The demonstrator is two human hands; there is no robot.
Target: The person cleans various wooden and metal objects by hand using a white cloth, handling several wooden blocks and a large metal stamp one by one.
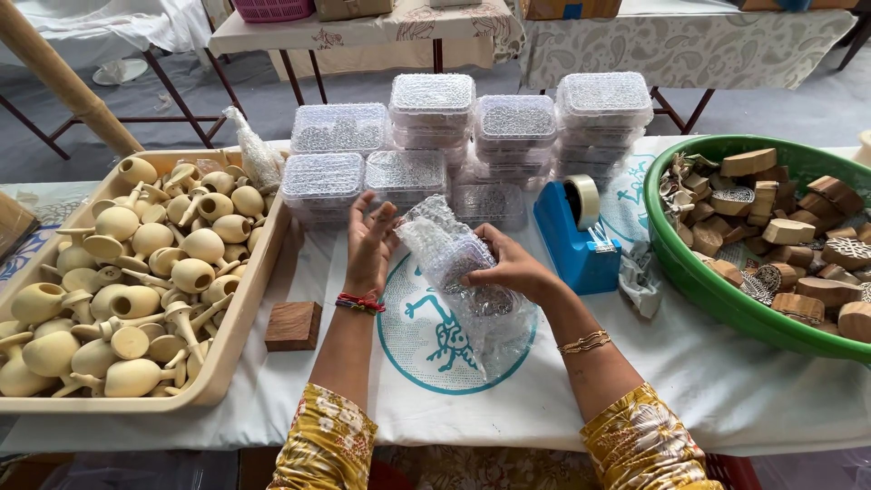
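My right hand (510,265) grips a sheet of clear bubble wrap (467,290) bunched around a small dark carved object, held just above the white cloth. My left hand (370,240) is beside it on the left, fingers spread and upright, with its fingertips touching the upper edge of the wrap. The loose tail of the wrap trails down onto the blue round print on the cloth (426,340).
A beige tray of pale wooden pieces (136,272) sits left, a wooden block (293,326) by it. Stacked clear plastic boxes (472,136) stand behind, a blue tape dispenser (576,231) to the right, and a green basin of carved wooden blocks (771,236) far right.
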